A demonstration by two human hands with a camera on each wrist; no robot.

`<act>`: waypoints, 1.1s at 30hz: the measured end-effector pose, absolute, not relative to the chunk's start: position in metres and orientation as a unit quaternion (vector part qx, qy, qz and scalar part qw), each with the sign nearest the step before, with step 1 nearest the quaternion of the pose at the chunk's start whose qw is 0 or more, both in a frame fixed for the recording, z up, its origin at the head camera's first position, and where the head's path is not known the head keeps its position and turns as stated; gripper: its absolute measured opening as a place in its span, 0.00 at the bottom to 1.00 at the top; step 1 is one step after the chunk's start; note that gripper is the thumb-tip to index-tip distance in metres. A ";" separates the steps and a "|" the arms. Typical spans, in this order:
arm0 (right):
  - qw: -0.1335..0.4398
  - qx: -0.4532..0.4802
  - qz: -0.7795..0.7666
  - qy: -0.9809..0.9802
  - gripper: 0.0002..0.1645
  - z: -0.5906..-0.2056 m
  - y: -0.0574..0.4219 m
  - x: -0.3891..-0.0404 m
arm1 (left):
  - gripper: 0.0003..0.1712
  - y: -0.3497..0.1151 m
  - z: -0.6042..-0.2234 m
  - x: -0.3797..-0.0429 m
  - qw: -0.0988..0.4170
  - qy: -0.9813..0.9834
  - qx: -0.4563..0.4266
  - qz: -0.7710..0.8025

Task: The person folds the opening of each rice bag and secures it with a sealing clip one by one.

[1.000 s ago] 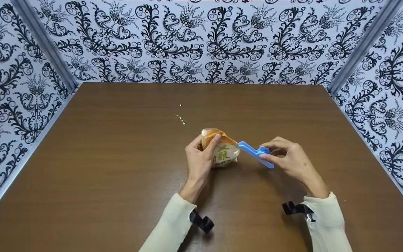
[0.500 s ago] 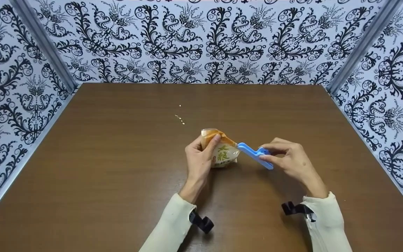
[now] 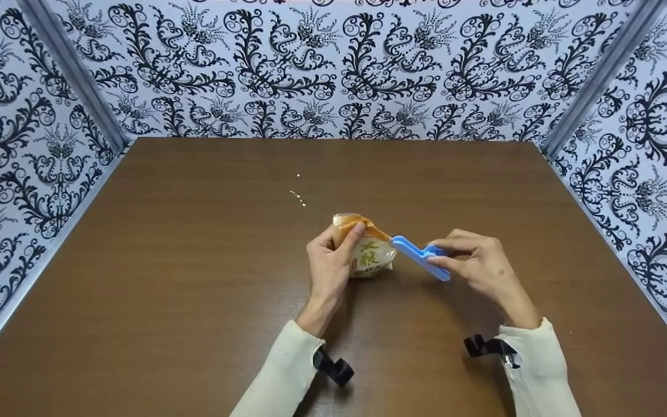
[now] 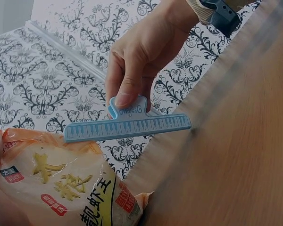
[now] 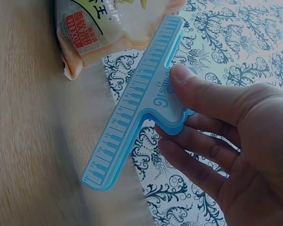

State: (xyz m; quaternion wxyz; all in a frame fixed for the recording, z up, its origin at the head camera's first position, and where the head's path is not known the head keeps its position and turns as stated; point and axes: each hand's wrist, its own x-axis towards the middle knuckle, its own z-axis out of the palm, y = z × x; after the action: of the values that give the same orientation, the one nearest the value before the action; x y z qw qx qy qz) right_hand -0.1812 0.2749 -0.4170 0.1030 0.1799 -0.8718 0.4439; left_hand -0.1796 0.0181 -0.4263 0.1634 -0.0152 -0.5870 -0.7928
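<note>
A plastic food packet (image 3: 372,255) with an orange top edge and printed characters stands upright on the table. My left hand (image 3: 332,260) grips its upper left part, thumb across the front. To the right, my right hand (image 3: 481,263) pinches the handles of a blue bag clip (image 3: 417,255) between thumb and fingers. In the left wrist view the long bar of the clip (image 4: 127,128), printed with a piano-key pattern, overlaps the packet's orange top edge (image 4: 52,137) at one end. The right wrist view shows the thumb (image 5: 203,94) pressing the clip's lettered handle.
The brown wooden table (image 3: 194,301) is bounded by patterned walls (image 3: 339,69) at the back and sides. Small pale specks (image 3: 299,198) lie beyond the packet, left of centre. Black straps (image 3: 333,368) hang at both wrists.
My right hand and the clip have shifted very slightly left and down toward the packet. The left hand and the packet have stayed in place.
</note>
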 end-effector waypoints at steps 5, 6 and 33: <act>0.104 0.178 0.445 -0.871 0.12 -0.417 0.275 -0.181 | 0.09 0.018 -0.426 -0.179 0.160 -0.589 -0.015 -0.792; 0.105 0.178 0.445 -0.872 0.12 -0.417 0.275 -0.181 | 0.09 0.018 -0.426 -0.179 0.160 -0.589 -0.015 -0.792; 0.131 0.198 0.455 -0.858 0.13 -0.417 0.270 -0.180 | 0.09 0.020 -0.424 -0.178 0.161 -0.583 -0.003 -0.797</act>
State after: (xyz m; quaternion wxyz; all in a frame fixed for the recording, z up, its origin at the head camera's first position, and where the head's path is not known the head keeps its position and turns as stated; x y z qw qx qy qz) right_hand -0.1797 0.2701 -0.4170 0.1314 0.1980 -0.8583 0.4548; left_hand -0.1775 0.0197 -0.4237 0.1606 -0.0030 -0.5827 -0.7967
